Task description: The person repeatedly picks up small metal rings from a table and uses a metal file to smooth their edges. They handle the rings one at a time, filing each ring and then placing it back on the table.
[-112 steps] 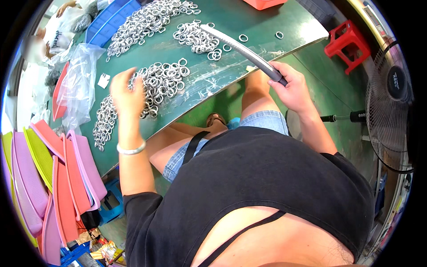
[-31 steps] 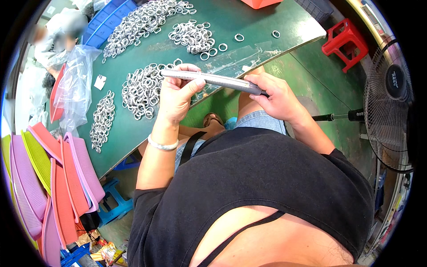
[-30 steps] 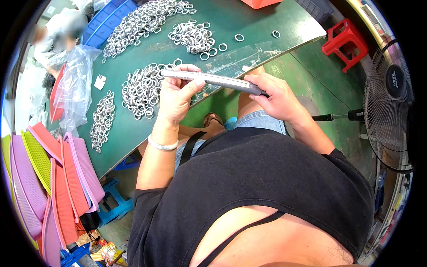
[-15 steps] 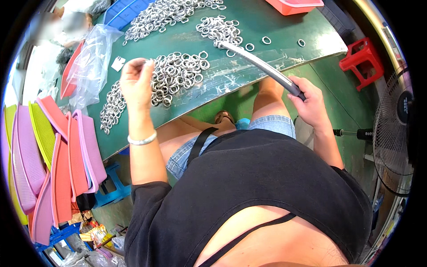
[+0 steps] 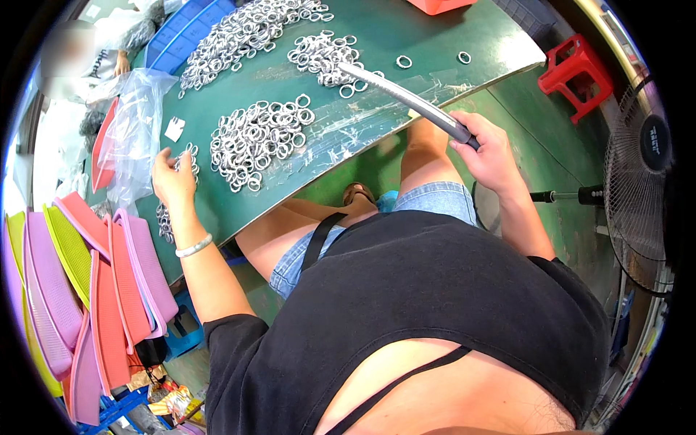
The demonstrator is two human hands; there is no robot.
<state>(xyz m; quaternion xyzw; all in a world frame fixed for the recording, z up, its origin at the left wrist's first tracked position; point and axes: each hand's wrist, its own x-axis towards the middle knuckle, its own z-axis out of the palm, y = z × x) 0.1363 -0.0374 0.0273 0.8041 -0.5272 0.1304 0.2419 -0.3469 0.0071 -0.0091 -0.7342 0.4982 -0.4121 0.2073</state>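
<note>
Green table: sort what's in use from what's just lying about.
In use:
metal rod in the right hand
metal rings near the left hand

Lying about:
plastic bag
coloured trays
red stool
fan

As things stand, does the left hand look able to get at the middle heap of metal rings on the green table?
Probably yes. The left hand rests on the table beside the middle heap of rings, with only bare green table between them; the right hand holds the long rod off to the other side.
</note>
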